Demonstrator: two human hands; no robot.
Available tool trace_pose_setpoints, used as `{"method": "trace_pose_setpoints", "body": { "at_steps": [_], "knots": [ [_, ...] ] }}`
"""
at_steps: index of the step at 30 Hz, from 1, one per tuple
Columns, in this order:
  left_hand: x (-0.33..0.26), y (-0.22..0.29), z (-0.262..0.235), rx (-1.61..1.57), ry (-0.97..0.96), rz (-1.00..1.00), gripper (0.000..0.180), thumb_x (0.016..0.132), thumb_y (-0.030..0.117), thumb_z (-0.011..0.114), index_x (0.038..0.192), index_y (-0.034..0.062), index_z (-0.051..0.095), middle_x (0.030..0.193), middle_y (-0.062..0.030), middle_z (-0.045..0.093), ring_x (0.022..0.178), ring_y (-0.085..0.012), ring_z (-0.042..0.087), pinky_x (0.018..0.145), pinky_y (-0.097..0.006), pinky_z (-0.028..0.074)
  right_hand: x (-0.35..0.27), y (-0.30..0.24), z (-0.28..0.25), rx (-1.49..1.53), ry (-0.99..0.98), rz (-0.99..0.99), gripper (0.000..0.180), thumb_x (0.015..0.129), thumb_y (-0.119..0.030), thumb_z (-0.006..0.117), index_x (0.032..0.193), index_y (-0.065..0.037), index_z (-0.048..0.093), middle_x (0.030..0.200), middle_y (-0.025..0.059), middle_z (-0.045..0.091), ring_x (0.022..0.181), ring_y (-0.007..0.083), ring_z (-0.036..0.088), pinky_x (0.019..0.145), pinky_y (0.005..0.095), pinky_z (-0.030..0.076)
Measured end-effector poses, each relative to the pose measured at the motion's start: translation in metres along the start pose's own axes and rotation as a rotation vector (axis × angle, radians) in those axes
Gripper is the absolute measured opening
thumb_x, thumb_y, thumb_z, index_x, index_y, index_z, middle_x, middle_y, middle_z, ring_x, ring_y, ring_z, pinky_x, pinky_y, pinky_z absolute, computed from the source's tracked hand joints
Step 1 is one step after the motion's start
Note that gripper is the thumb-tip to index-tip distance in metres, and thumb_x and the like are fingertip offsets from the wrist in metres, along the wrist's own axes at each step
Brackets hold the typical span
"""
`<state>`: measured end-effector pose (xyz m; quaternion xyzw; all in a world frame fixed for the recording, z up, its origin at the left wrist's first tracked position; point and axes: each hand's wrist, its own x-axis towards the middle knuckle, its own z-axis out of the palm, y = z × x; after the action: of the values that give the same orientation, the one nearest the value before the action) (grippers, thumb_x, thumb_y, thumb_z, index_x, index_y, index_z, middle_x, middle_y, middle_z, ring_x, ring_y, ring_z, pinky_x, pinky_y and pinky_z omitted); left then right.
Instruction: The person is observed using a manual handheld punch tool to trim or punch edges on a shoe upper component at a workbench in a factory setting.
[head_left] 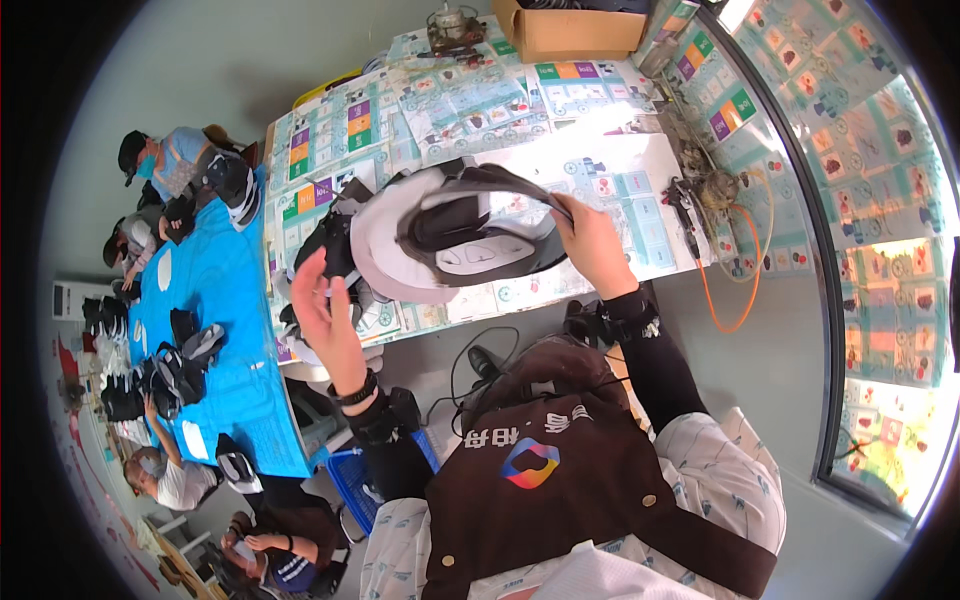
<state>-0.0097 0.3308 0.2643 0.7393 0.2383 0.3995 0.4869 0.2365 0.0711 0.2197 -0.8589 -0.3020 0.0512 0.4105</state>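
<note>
My right hand grips the edge of a black and white cap, thumb and fingers closed on its right end. The cap is held above the table, its pale brim toward the left and its hollow inside partly showing. Just left of the brim, my left hand is raised with fingers spread, holding nothing. Behind it lies a heap of dark caps on the table, partly hidden by the held cap.
The table is covered with printed sheets. An air gun with an orange hose lies at its right edge, and a cardboard box stands at the back. Left, several people sit around a blue table with caps. A blue basket stands below.
</note>
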Motion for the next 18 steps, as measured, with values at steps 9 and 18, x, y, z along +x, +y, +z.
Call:
{"method": "trace_pose_setpoints", "body": {
  "at_steps": [9, 18],
  "knots": [
    [-0.071, -0.004, 0.225, 0.481, -0.196, 0.199, 0.022, 0.090, 0.009, 0.073, 0.112, 0.0047, 0.074, 0.104, -0.0122, 0.073, 0.085, -0.0303, 0.071, 0.073, -0.034, 0.056, 0.036, 0.062, -0.016, -0.160, -0.232, -0.499, 0.024, 0.082, -0.005, 0.065, 0.105, -0.004, 0.059, 0.095, 0.0173, 0.068, 0.084, 0.0388, 0.070, 0.072, 0.0484, 0.057],
    [-0.130, -0.022, 0.238, 0.181, -0.175, -0.271, 0.014, 0.089, 0.000, 0.073, 0.103, -0.0007, 0.075, 0.093, -0.0083, 0.073, 0.080, -0.0160, 0.070, 0.071, -0.028, 0.056, -0.003, 0.150, -0.047, 0.413, -0.420, -0.195, 0.015, 0.085, -0.011, 0.078, 0.099, -0.005, 0.075, 0.099, 0.0083, 0.073, 0.096, 0.0283, 0.069, 0.084, 0.0341, 0.054]
  ]
}}
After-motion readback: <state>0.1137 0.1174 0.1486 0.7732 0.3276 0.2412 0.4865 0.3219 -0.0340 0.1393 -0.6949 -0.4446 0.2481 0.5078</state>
